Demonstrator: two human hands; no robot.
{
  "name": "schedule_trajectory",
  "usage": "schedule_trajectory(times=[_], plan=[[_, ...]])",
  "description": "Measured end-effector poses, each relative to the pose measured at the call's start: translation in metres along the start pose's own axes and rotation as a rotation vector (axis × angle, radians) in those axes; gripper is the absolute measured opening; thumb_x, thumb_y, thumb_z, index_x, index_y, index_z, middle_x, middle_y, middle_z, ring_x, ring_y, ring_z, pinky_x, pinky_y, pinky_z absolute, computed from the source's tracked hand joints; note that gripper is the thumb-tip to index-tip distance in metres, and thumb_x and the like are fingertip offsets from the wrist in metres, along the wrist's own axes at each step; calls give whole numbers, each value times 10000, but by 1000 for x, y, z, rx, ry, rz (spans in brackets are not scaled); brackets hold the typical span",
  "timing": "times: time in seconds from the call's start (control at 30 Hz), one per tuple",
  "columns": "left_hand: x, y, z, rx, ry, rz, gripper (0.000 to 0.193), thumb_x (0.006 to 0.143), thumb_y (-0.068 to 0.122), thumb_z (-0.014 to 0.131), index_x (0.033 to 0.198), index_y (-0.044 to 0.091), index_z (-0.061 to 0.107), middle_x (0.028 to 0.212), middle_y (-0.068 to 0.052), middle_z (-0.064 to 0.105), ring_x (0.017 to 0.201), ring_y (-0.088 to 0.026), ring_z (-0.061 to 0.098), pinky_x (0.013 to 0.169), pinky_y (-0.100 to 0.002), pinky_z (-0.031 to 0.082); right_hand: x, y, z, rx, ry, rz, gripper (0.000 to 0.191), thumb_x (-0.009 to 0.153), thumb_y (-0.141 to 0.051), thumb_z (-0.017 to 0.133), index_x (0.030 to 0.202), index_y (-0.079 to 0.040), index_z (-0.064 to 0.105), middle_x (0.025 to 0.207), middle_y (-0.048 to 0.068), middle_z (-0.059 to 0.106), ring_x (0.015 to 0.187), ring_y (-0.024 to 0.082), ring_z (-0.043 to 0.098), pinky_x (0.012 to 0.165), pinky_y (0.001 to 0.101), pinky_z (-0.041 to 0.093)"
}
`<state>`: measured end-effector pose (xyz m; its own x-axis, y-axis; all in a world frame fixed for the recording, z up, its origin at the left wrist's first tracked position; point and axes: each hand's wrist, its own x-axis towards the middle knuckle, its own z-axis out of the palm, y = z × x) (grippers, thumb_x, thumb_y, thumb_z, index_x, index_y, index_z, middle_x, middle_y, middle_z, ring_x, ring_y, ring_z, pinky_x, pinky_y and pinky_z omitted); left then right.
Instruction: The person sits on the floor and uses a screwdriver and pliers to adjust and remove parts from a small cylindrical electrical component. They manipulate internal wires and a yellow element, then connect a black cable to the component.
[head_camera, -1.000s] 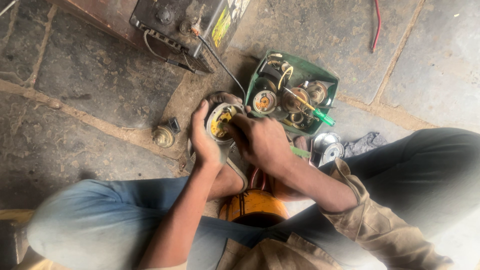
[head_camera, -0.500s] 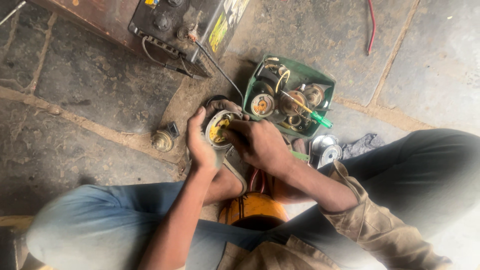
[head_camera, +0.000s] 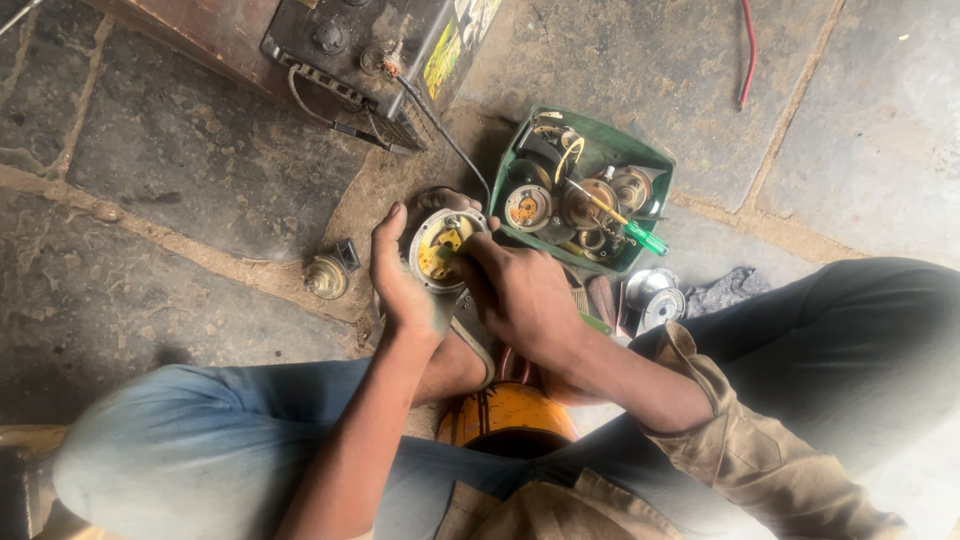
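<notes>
Left hand (head_camera: 405, 285) gripping a round metal gauge housing (head_camera: 443, 248) with yellow inside, right hand (head_camera: 520, 295) fingers pinched inside it, green plastic tray (head_camera: 598, 150) of round parts beside, rough stone floor (head_camera: 150, 200)

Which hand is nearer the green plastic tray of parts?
Right. The right hand sits just below the green plastic tray, near its lower-left edge; the left hand is farther left, cupping the round part.

A makeshift repair spot on the ground, outdoors or in an open yard: rough grey stone paving slabs (head_camera: 180, 170) with dirt-filled joints, a green plastic tray (head_camera: 655, 165) heaped with round metal mechanical parts (greasy, well used), and a worn black battery-like box (head_camera: 370, 45) trailing wires.
</notes>
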<state>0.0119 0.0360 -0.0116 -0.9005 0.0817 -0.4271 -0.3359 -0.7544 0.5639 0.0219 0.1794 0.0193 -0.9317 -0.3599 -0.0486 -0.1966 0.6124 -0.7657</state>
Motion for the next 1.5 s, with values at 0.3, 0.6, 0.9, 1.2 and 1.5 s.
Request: schedule_trajectory(times=[0.3, 0.6, 0.9, 1.2, 1.5], plan=[[0, -1, 2, 27, 50, -2, 564, 994, 459, 345, 1069, 4, 669, 990, -184, 718, 944, -342, 704, 886, -443, 546, -3, 3, 6, 16, 53, -38, 122, 968, -158, 637, 1031, -54, 628, 711, 189, 685, 574, 379, 662, 533, 486, 511], [-5, -2, -2, 7, -50, 85, 565, 1011, 456, 358, 1027, -25, 654, 959, -174, 694, 896, -336, 685, 856, -448, 542, -5, 3, 19, -22, 18, -6, 184, 988, -219, 619, 1055, -48, 613, 677, 216, 669, 581, 413, 653, 531, 517, 504], [-4, -6, -9, 76, 22, 99, 582, 991, 475, 379, 1021, -29, 669, 944, -183, 702, 894, -320, 677, 853, -422, 537, -4, 4, 23, -122, -88, 54, 267, 961, -209, 598, 1153, -24, 582, 621, 227, 646, 540, 412, 652, 503, 525, 508], [-1, -8, -16, -8, -7, 42, 567, 967, 453, 397, 1027, -43, 665, 961, -170, 708, 928, -306, 676, 880, -398, 526, -3, 9, 20, -86, -96, -5, 225, 973, -187, 605, 1121, -19, 588, 635, 235, 645, 561, 436, 635, 526, 543, 491], [0, -11, -21, -20, -28, 30, 565, 956, 442, 403, 1011, -53, 670, 964, -174, 713, 924, -297, 681, 862, -373, 533, -4, 12, 16, -14, -59, -77, 264, 908, -131, 603, 1139, -4, 590, 686, 253, 648, 602, 451, 648, 534, 537, 509]])
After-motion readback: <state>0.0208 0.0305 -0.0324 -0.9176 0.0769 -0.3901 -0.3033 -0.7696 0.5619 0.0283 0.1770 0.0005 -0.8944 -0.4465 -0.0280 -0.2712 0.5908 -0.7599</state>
